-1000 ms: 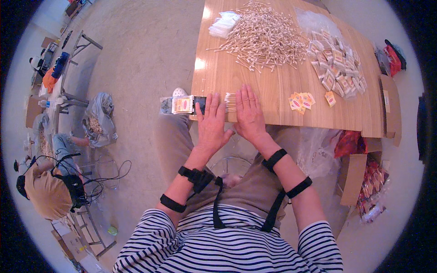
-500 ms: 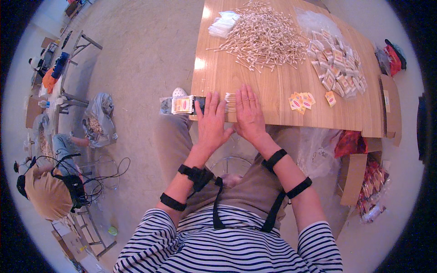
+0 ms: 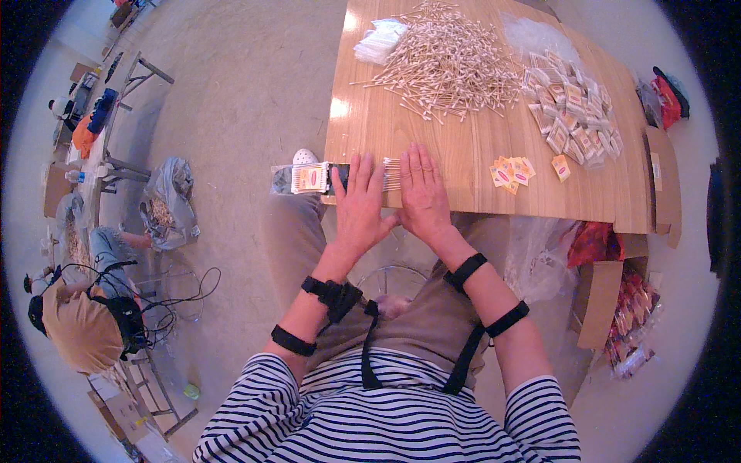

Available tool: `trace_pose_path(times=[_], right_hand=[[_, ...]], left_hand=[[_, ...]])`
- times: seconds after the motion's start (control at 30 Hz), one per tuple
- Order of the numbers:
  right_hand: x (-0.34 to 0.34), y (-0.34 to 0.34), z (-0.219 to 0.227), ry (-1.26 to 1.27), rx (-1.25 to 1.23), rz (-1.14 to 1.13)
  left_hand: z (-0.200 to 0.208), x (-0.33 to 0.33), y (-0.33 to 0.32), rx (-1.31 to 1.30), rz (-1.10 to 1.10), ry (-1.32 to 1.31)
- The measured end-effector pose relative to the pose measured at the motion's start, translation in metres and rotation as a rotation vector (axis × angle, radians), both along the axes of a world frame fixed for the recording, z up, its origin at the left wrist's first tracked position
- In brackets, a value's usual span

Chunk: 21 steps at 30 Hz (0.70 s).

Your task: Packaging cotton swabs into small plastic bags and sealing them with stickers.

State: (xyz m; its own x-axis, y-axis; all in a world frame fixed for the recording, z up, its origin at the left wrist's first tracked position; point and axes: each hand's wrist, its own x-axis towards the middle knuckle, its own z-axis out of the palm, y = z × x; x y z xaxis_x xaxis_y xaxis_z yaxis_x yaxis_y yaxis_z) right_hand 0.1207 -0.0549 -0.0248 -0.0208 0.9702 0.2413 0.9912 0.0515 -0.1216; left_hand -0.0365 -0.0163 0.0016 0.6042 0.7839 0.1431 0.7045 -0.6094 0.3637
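Both your hands lie flat with fingers spread, gripping nothing, left hand and right hand side by side pressing a row of cotton swabs at the table's near edge, the row running left-right under your palms, its packet just left.

I see bare counter between my near-edge hands and the swab heap at the far edge. Small orange packets and, I think, wrapped packs crowd the right side.
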Motion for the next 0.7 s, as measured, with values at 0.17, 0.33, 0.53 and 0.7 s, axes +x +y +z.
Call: trace_pose_path(times=[0.17,0.33,0.53,0.7], right_hand=[[-0.002,-0.002,0.008,0.106,-0.033,0.005],[0.000,-0.001,-0.001,0.000,-0.031,-0.007],[0.000,0.000,-0.003,-0.004,-0.028,-0.014],[0.000,0.000,-0.002,-0.002,-0.021,-0.009]], left_hand=[[0.000,0.000,0.004,-0.004,-0.025,0.030],[-0.001,0.001,0.002,0.002,-0.030,0.031],[0.002,0.003,0.007,0.002,-0.038,0.067],[0.004,0.009,0.012,-0.016,-0.043,0.085]])
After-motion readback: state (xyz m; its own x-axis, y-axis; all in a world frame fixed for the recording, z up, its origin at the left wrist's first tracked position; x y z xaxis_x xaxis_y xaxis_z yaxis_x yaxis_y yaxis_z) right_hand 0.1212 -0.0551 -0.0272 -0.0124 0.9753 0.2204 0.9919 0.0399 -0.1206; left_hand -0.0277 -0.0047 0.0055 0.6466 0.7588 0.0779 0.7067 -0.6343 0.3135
